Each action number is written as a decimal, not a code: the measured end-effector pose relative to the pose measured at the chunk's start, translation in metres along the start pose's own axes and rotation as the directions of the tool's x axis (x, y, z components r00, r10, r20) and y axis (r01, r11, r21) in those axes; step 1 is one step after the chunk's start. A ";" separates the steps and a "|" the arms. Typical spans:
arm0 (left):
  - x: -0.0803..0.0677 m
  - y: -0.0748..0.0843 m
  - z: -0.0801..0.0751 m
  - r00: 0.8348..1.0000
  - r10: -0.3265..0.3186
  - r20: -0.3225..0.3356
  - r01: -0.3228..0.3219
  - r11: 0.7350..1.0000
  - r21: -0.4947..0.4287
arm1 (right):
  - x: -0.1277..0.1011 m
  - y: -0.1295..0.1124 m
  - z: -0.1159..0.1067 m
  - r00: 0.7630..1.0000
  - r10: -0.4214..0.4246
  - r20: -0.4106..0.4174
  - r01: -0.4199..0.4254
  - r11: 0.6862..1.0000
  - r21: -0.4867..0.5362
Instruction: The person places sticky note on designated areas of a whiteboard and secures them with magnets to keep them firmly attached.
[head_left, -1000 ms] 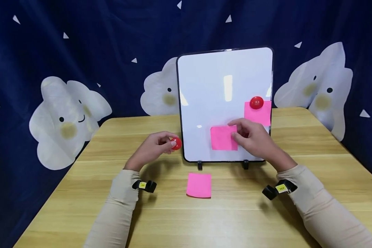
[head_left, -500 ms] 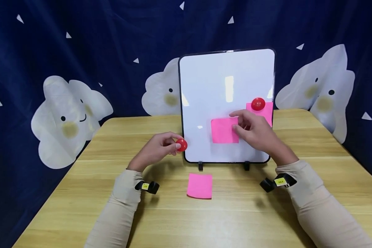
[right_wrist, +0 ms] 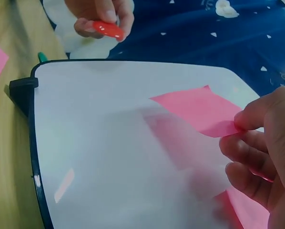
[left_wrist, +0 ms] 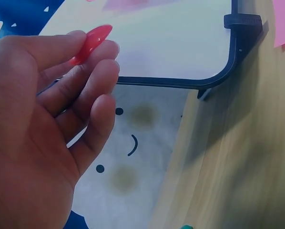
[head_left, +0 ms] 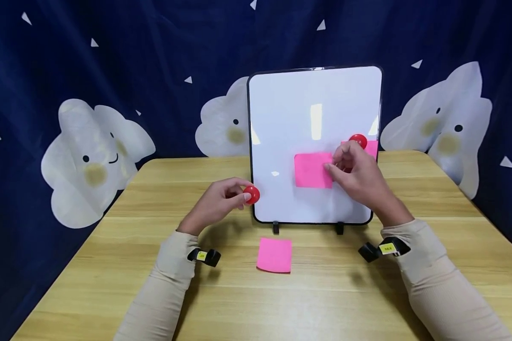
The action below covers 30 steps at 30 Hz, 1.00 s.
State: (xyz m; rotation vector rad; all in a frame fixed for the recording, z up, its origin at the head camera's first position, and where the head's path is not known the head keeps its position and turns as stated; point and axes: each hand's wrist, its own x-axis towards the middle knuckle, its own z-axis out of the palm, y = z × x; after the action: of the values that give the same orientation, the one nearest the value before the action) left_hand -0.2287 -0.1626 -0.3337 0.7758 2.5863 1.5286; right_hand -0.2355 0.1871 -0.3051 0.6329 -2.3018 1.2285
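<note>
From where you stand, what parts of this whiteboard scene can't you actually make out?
- Pinned note, head view: the right hand hides most of it; only a strip under the red magnet shows.
- Held note: whether it lies flat on the whiteboard is unclear; the right wrist view shows its gripped corner lifted.
- Left hand magnet: blurred, edge-on in the left wrist view.
- Green thing: mostly hidden behind the board.
</note>
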 end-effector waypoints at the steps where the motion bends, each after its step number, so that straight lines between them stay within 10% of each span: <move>1: 0.000 0.000 0.000 1.000 0.003 0.003 -0.003 1.000 0.004 | 0.000 0.002 0.000 1.000 -0.018 -0.002 0.018 1.000 0.002; 30: 0.000 0.006 0.004 0.998 0.050 0.030 -0.049 0.998 -0.040 | 0.001 0.013 -0.001 0.992 -0.065 -0.111 0.048 0.989 -0.142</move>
State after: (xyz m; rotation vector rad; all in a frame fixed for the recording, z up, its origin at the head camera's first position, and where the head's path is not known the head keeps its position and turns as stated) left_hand -0.2250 -0.1576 -0.3308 0.8589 2.5258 1.5620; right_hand -0.2435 0.1942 -0.3119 0.5583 -2.2344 1.0398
